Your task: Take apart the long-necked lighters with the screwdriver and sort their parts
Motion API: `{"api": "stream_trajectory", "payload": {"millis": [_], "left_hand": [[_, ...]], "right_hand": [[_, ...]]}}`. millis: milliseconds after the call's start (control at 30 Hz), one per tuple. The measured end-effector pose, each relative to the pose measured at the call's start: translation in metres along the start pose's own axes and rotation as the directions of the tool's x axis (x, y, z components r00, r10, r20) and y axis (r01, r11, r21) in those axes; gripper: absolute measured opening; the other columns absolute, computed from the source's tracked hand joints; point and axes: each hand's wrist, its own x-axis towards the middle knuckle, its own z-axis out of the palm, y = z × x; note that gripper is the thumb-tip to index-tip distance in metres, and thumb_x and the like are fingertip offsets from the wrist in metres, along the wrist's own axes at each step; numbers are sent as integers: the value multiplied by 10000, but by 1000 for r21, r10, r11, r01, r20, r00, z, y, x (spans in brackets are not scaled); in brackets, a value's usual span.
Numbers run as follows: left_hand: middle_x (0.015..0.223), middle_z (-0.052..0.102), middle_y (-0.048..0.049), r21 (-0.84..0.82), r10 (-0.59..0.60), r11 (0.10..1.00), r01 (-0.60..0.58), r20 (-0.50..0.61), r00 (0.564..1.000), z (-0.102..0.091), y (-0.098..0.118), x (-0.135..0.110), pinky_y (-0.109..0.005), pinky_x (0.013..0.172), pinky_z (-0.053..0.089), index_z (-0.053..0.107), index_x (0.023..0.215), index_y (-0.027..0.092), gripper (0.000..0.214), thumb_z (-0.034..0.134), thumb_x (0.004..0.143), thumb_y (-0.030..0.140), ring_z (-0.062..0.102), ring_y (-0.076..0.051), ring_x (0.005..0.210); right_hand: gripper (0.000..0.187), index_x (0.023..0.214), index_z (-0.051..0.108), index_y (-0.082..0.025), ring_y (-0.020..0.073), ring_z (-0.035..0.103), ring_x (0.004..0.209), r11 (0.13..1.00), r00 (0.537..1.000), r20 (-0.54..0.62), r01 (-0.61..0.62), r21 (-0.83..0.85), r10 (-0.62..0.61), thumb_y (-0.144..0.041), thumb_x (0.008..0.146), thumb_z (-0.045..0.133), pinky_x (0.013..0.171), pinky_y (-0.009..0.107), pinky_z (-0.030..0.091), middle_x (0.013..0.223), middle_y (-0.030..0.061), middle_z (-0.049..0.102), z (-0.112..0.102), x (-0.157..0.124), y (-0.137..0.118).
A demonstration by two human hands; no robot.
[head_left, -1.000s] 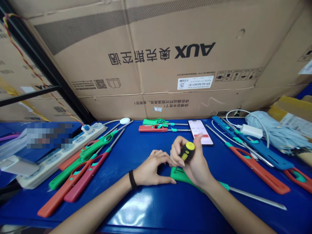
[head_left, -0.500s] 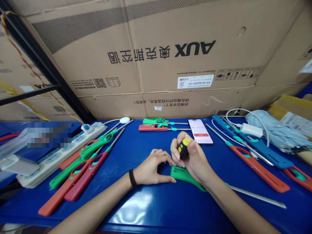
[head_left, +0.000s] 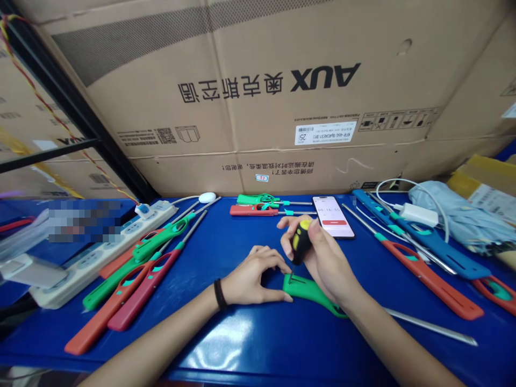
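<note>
Two hands at the green utility lighter [head_left: 310, 290], which lies near the middle of the surface [head_left: 258, 344], its long axis running from the wide end by the hands down to the right. Its metal shaft [head_left: 431, 325] points toward the near right corner, passing under the right forearm [head_left: 395, 349]. Right hand [head_left: 324, 263] is nearer, pinching a yellow-and-black screwdriver [head_left: 301, 242], slightly tilted, tip on the lighter's top near its left end. Left hand [head_left: 253, 277] loosely curled, not gripping, thumb just beside that end; contact hard to tell. Red lighter [head_left: 431, 285] well apart to the right; phone [head_left: 332, 215] beyond the screwdriver, near the far edge.
</note>
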Motion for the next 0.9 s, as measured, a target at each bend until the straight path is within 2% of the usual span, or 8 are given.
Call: {"api": "stream_trajectory", "payload": {"millis": [100, 200, 300, 467, 633, 700, 800, 900], "left_hand": [[995, 626, -10, -6, 7, 1000, -7, 1, 1000, 0, 0, 0, -321, 902, 310, 622, 946, 218, 415, 770, 661, 481, 538, -216, 979], [984, 627, -10, -10, 10, 1000, -10, 1, 1000, 0, -1, 0, -317, 894, 313, 621, 954, 220, 422, 774, 657, 477, 539, -216, 972], [989, 625, -6, -15, 14, 1000, -14, -2, 1000, 0, -1, 0, -311, 888, 315, 619, 938, 218, 408, 769, 663, 480, 541, -208, 964], [966, 628, -2, -13, 13, 1000, -13, -6, 1000, 0, 0, 0, -309, 894, 312, 619, 940, 217, 403, 775, 663, 465, 545, -203, 962], [971, 632, -1, -11, 16, 1000, -16, -9, 1000, 0, 0, 0, -310, 889, 323, 616, 943, 220, 413, 778, 655, 467, 547, -202, 945], [995, 632, -4, -13, 18, 1000, -18, -9, 1000, 0, 0, 0, -312, 892, 323, 614, 937, 219, 410, 776, 656, 471, 548, -205, 956], [981, 639, -1, -20, 27, 999, -27, -13, 1000, 0, -1, 0, -316, 894, 317, 612, 942, 220, 407, 783, 656, 455, 552, -204, 955], [951, 644, 3, -23, 32, 999, -33, -24, 999, 1, -1, 0, -315, 883, 317, 614, 945, 224, 410, 792, 648, 444, 549, -206, 951]], "right_hand": [[452, 818, 566, -218, 86, 407, 489, 997, 999, 8, -51, 60, 51, -618, 886, 366, 469, 254, 340, 758, -10, 494, 0, 0, -1], [423, 841, 527, -245, 70, 366, 455, 994, 1000, 8, -2, 107, 1, -661, 820, 455, 446, 242, 306, 765, -33, 485, 0, -1, 1], [376, 828, 522, -239, 78, 398, 474, 999, 1000, -9, 0, 48, 0, -614, 823, 506, 465, 246, 332, 782, -26, 515, 1, -1, 2], [495, 743, 549, -199, 68, 368, 445, 992, 997, 6, -72, 101, 72, -632, 884, 352, 462, 243, 309, 696, -27, 480, 2, -1, 1], [323, 866, 530, -252, 68, 384, 470, 997, 999, 26, 22, 69, -24, -573, 836, 529, 478, 239, 309, 779, -40, 508, 1, -2, 2], [342, 838, 549, -232, 87, 410, 503, 999, 999, 33, -12, 32, 10, -562, 876, 468, 502, 251, 332, 743, -27, 505, 0, -2, 1], [507, 761, 571, -200, 80, 385, 479, 995, 998, 44, -52, 82, 48, -605, 912, 307, 514, 259, 334, 684, -21, 476, 0, -2, 2], [460, 814, 556, -222, 59, 355, 449, 990, 999, 35, -5, 138, 0, -645, 866, 381, 488, 245, 312, 723, -35, 484, 0, -3, 5]]}}
